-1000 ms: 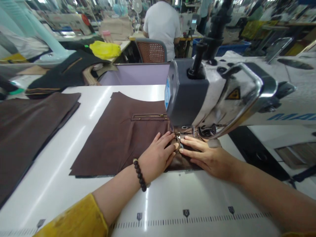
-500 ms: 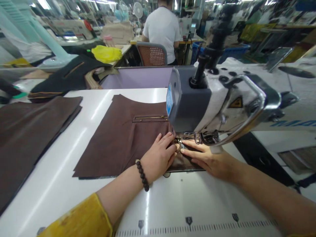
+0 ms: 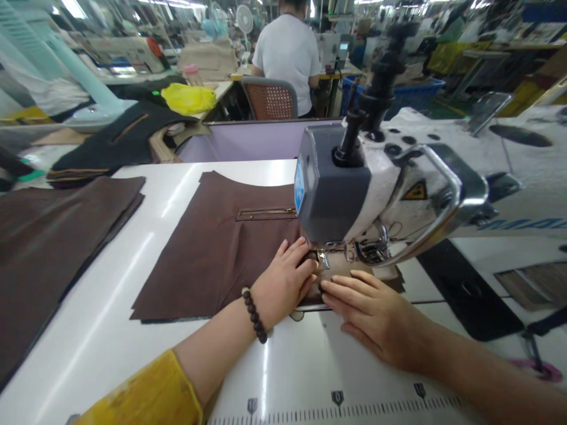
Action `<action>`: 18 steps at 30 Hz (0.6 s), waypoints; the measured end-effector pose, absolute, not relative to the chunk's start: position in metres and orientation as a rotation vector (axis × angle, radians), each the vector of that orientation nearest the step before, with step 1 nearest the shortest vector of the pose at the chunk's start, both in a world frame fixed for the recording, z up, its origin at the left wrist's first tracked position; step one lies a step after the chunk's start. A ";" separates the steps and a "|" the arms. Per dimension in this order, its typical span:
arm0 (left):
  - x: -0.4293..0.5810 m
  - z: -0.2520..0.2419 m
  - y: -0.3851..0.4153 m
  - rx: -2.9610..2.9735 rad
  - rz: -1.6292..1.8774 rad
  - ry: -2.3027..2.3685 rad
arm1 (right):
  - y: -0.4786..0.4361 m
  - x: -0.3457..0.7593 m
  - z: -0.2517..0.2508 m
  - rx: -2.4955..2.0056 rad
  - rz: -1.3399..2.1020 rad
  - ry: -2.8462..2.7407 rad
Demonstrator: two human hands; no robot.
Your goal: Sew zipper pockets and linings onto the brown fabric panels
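A brown leather-like panel (image 3: 190, 254) lies flat on the white sewing table, with a brass zipper (image 3: 270, 211) set in its upper part. Its right end runs beneath the sewing machine head (image 3: 332, 183), around the presser foot (image 3: 323, 258). My left hand (image 3: 283, 274) rests on the panel just left of the foot, fingers stretched out and pressing lightly. To the right of it, my right hand (image 3: 374, 316) lies with extended fingers, its fingertips on the panel's near edge below the foot. The needle is too small to make out.
More brown panels (image 3: 53, 236) are stacked at the left. Behind them sit dark cut pieces (image 3: 106, 139) and a yellow bag (image 3: 188, 97). A black plate (image 3: 469, 289) is set at the right, and a ruler scale (image 3: 354, 407) runs along the front. A person (image 3: 287, 59) sits ahead.
My right hand has drawn back toward me from beside the presser foot, uncovering lighter brown material there. My left hand and the panel stay nearly in place.
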State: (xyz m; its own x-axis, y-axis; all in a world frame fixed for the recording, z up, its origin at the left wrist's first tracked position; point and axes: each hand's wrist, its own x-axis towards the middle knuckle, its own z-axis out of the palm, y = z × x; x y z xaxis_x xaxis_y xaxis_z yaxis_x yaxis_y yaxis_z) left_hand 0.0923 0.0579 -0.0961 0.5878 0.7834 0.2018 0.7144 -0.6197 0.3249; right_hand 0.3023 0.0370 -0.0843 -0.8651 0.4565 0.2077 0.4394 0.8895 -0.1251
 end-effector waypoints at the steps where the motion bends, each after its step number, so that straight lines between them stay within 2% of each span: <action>1: 0.092 -0.096 0.058 2.610 0.485 1.246 | 0.032 0.300 -0.084 -0.702 0.095 -2.824; 18: 0.090 -0.097 0.060 2.604 0.475 1.208 | 0.028 0.295 -0.086 -0.754 0.080 -2.763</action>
State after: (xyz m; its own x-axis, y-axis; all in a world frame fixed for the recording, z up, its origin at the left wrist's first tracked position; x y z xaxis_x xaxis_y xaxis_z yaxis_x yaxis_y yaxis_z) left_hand 0.0896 0.0602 -0.0966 0.6073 0.7707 0.1931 0.6955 -0.6331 0.3397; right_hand 0.2951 0.0281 -0.0859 -0.8261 0.5055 0.2490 0.4903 0.8626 -0.1244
